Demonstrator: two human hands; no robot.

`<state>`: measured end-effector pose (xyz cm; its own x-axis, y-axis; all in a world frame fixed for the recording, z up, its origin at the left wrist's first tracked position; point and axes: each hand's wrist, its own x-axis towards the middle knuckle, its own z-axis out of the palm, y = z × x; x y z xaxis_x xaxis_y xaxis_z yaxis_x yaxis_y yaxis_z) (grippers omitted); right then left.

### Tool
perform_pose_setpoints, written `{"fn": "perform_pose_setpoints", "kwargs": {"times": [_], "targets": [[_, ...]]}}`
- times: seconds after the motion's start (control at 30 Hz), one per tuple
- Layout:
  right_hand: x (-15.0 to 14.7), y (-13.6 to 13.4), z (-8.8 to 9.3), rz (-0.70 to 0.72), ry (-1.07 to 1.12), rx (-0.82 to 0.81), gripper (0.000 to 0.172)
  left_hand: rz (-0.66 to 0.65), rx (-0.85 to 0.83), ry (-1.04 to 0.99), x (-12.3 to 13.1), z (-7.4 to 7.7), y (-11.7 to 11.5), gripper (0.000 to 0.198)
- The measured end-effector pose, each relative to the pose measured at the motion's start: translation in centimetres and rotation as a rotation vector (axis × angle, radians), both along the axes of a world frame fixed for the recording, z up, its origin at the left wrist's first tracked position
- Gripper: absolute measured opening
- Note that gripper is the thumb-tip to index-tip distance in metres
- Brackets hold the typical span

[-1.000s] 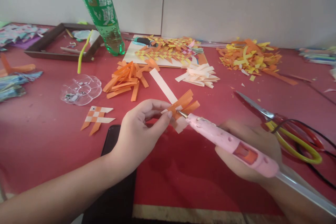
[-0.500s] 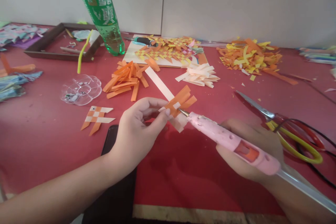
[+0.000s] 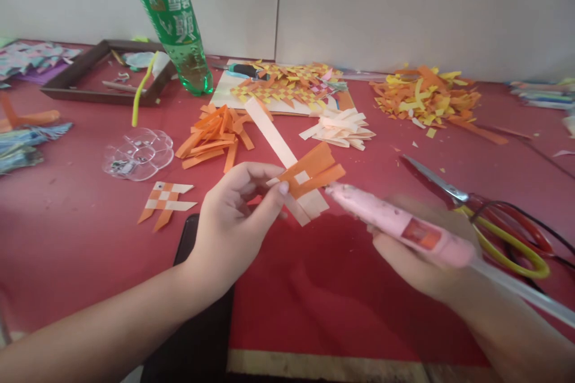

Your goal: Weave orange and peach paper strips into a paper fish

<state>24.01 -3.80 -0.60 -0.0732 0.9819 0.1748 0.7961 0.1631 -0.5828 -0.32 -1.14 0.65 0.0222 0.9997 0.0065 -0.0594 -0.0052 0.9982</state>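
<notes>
Between thumb and fingers, my left hand (image 3: 242, 209) pinches a small weave of orange and cream paper strips (image 3: 309, 176). One long cream strip (image 3: 272, 134) sticks out of it toward the back. My right hand (image 3: 417, 263) is closed round a pink hot glue gun (image 3: 399, 221) with a clear glue stick in its rear end. Its nozzle is just right of the weave, near the ends of the orange strips; whether it touches them I cannot tell. A finished-looking checkered paper fish (image 3: 166, 204) lies to the left of my left hand.
Scissors (image 3: 498, 221) and a black cable lie at the right. Behind are orange strips (image 3: 215, 134), cream strips (image 3: 339, 128) and a scrap pile (image 3: 426, 96). A clear flower-shaped dish (image 3: 138, 154), a green bottle (image 3: 173, 24) and a dark frame (image 3: 99, 94) stand left. A black phone-like slab (image 3: 193, 323) lies under my left arm.
The glue gun has pulled back to the right, its nozzle leaving the cream square in the weave's middle. The weave has turned slightly in my left hand, its orange strips more spread.
</notes>
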Motion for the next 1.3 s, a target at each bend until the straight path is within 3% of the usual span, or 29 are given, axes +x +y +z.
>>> {"fn": "perform_pose_setpoints", "kwargs": {"times": [0.1, 0.23, 0.37, 0.53, 0.67, 0.77, 0.87, 0.97, 1.13, 1.3], "targets": [[0.3, 1.0, 0.3, -0.051, 0.038, -0.145, 0.016, -0.001, -0.029, -0.115, 0.0, -0.1, 0.1, 0.007], [0.7, 2.3, 0.9, -0.160, -0.016, -0.281, 0.053, -0.063, -0.091, -0.214, -0.2, -0.6, 0.1, 0.006], [0.9, 2.6, 1.1, -0.171, -0.217, -0.086, 0.060, -0.146, -0.154, -0.269, -0.3, -0.7, 0.1, 0.006], [1.2, 2.7, -0.1, -0.160, -0.462, 0.124, 0.049, -0.283, -0.247, -0.231, -0.1, 0.0, -0.2, 0.009], [0.7, 2.3, 0.1, -0.226, -0.366, 0.274, 0.033, -0.367, -0.220, -0.040, 0.0, 0.1, -0.7, 0.011], [-0.2, 1.4, 1.1, -0.031, -0.093, 0.336, 0.017, -0.464, -0.075, 0.127, 0.1, -0.1, -1.1, 0.006], [-1.2, 0.4, 1.9, 0.279, 0.155, 0.209, 0.015, -0.575, 0.043, 0.260, 0.2, -0.2, -1.4, 0.006], [-2.0, 0.0, 2.0, 0.405, 0.245, 0.168, 0.012, -0.638, 0.072, 0.335, 0.3, -0.3, -1.4, 0.011], [-2.2, 0.0, 2.0, 0.511, 0.114, 0.367, 0.025, -0.579, -0.039, 0.313, 0.4, -0.4, -1.1, 0.007], [-1.8, -0.4, 1.7, 0.549, -0.143, 0.506, 0.019, -0.530, -0.204, 0.156, 0.6, -0.3, -1.0, 0.004]]}}
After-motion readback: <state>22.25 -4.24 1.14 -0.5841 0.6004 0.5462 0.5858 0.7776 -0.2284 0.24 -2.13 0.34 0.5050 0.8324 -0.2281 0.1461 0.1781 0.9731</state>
